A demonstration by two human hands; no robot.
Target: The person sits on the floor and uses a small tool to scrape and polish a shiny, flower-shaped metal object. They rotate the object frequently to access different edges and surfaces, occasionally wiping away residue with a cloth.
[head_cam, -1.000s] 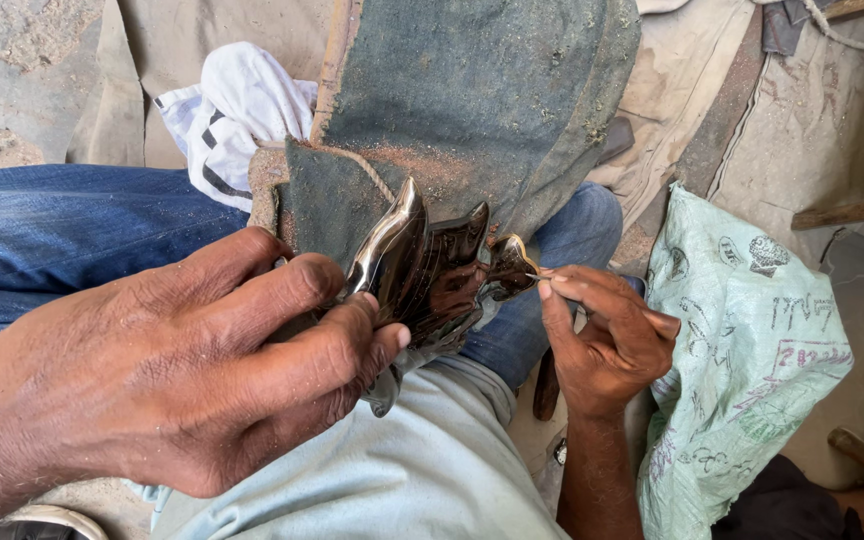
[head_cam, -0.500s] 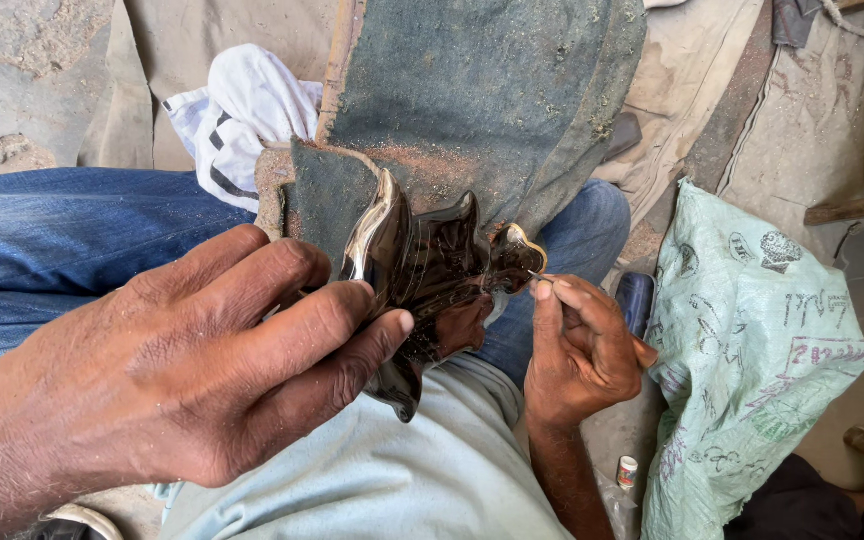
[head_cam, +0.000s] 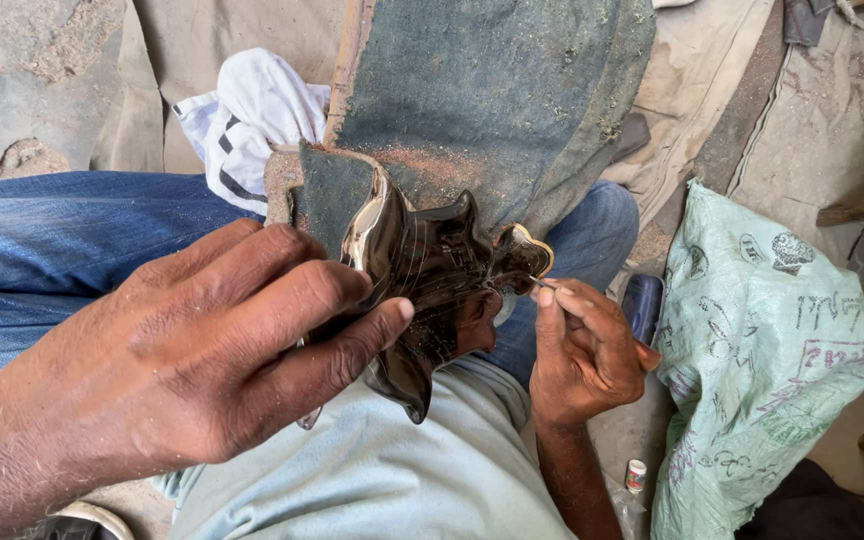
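The left hand (head_cam: 202, 360) was closed around a shiny dark metal piece (head_cam: 432, 270) with wavy edges and held it against a padded block (head_cam: 492, 100) covered in dusty green cloth, above the lap. The right hand (head_cam: 582, 350) pinched a thin tool (head_cam: 542, 284), its tip touching the right lobe of the piece. The polished surface looked slippery, so I think the tool could slide off and scratch it or hit a finger. The person sat in blue jeans (head_cam: 62, 250) on a rough dusty floor (head_cam: 22, 90), with a white striped cloth (head_cam: 247, 120) behind and a pale green sack (head_cam: 762, 350) just beside the right hand.
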